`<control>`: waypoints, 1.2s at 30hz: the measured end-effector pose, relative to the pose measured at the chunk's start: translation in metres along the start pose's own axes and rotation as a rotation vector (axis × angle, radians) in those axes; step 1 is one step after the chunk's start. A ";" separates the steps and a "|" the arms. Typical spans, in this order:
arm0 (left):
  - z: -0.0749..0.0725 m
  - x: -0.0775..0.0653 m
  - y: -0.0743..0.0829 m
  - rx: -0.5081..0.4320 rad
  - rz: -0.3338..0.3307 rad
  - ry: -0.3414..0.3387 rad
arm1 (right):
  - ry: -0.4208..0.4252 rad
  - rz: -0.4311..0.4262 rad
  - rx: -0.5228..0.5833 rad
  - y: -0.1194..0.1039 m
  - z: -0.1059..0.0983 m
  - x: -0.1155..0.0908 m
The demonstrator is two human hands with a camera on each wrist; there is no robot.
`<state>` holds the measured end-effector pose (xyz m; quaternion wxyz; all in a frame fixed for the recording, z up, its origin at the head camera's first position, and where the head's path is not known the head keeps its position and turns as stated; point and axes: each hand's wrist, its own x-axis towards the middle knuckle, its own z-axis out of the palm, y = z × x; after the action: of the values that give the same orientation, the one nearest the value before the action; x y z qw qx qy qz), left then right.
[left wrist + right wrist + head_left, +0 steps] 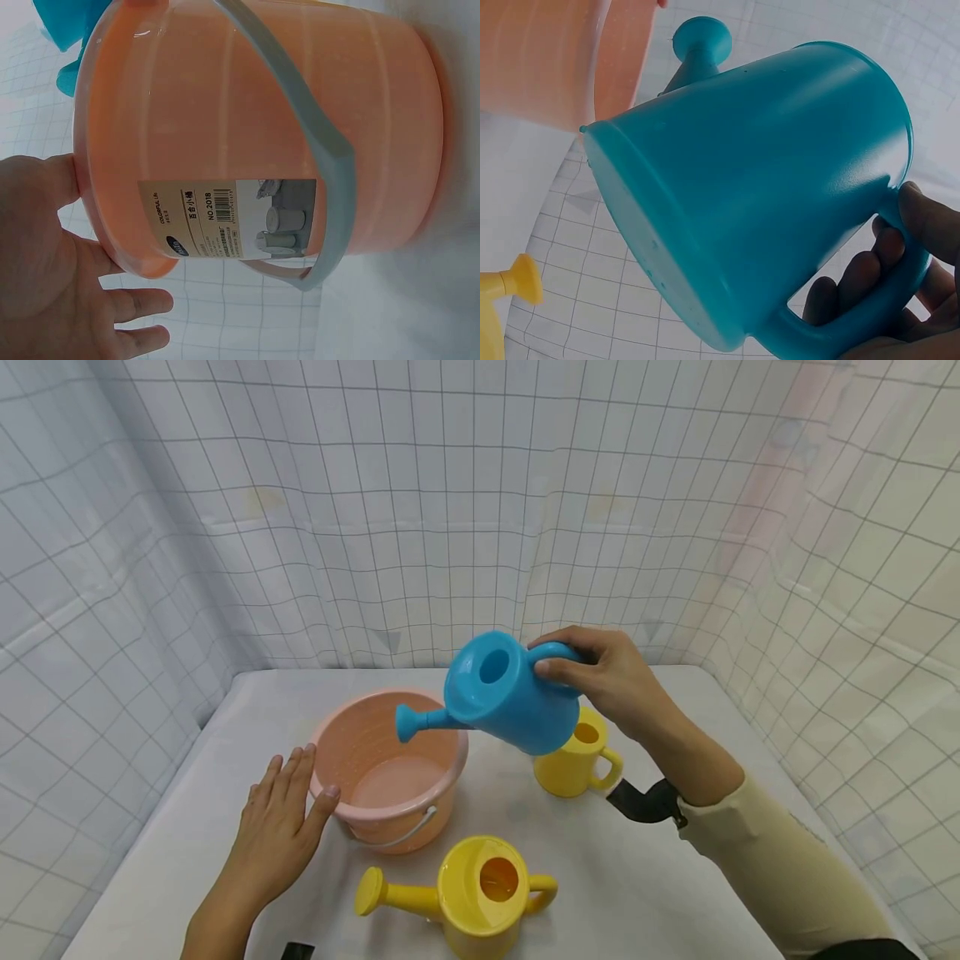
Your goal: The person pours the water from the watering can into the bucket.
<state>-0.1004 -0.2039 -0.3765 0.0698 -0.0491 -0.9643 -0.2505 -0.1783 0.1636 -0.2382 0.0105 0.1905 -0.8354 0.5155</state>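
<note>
My right hand grips the handle of a blue watering can, fingers curled through the loop in the right wrist view. The can is tilted in the air, its spout pointing left over the rim of a pink bucket. Small drops cling to the can's base. My left hand touches the bucket's left rim with fairly straight fingers and the thumb at the near side. In the left wrist view, the bucket's wall carries a label and a grey handle hangs down.
A yellow watering can stands at the front of the white table, spout toward the left. Another yellow can is behind it, partly hidden by the blue one. Gridded white curtains enclose the back and sides.
</note>
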 end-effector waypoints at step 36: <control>-0.001 0.000 0.001 -0.006 0.003 -0.002 | 0.243 -0.006 0.219 0.047 -0.005 -0.044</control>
<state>-0.0999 -0.2035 -0.3757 0.0693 -0.0510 -0.9635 -0.2535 -0.1533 0.1999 -0.2855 0.0921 0.1294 -0.7661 0.6227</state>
